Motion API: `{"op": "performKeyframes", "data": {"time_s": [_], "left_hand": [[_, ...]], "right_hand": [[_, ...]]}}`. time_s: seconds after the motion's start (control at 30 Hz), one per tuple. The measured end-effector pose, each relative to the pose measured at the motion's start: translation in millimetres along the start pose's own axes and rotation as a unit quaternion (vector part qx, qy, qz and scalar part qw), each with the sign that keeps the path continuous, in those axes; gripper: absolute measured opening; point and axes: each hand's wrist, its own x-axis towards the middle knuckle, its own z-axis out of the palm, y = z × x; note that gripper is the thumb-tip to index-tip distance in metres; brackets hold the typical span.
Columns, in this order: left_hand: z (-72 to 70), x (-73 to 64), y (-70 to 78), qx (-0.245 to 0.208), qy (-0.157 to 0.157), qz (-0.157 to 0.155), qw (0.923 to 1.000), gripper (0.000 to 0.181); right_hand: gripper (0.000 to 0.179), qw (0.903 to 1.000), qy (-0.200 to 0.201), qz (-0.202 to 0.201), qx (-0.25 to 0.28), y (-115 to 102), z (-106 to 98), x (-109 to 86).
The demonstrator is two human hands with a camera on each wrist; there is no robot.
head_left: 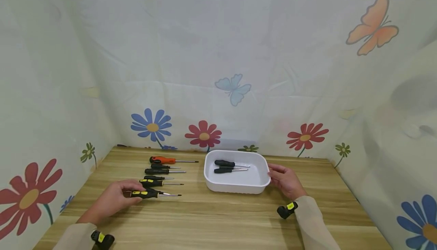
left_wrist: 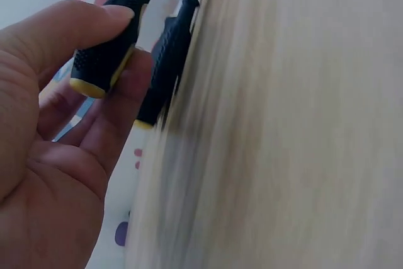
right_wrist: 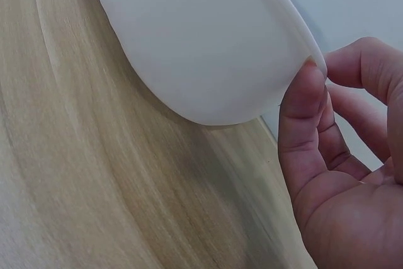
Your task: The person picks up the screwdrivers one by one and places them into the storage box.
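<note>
My left hand pinches the handle of a black-and-yellow screwdriver between thumb and fingers, its shaft pointing right. In the left wrist view that screwdriver appears raised off the tabletop, and another black-and-yellow screwdriver lies beyond it. On the right, my right hand grips the right end of a white plastic box. The right wrist view shows thumb and forefinger pinching the box's rim. Inside the box are two black-handled screwdrivers, one behind the other.
Left of the box lies a column of several screwdrivers: an orange-and-black one at the back, black ones in the middle, a black-and-yellow one nearest my left hand. A flower-printed curtain surrounds the wooden table.
</note>
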Motion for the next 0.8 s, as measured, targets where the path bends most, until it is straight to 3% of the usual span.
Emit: {"op": "performKeyframes", "data": {"time_s": [0.3,0.57,0.8], "left_hand": [[9.5,9.9,18.2,-0.036,0.028,0.021,0.9988,0.029],[22.2,18.3,37.6,-0.097,0.027,0.036,0.9943,0.029],[28.7,31.0,51.4,-0.103,0.038,0.036,0.9934,0.030]], "right_hand": [[0.047,0.9999,0.001,0.001,0.010,-1.0,-0.9,-1.1],[0.047,0.9998,-0.004,-0.002,0.020,-1.1,0.9,-1.7],[0.048,0.9992,-0.009,-0.010,0.037,-0.4,1.2,-2.8]]}}
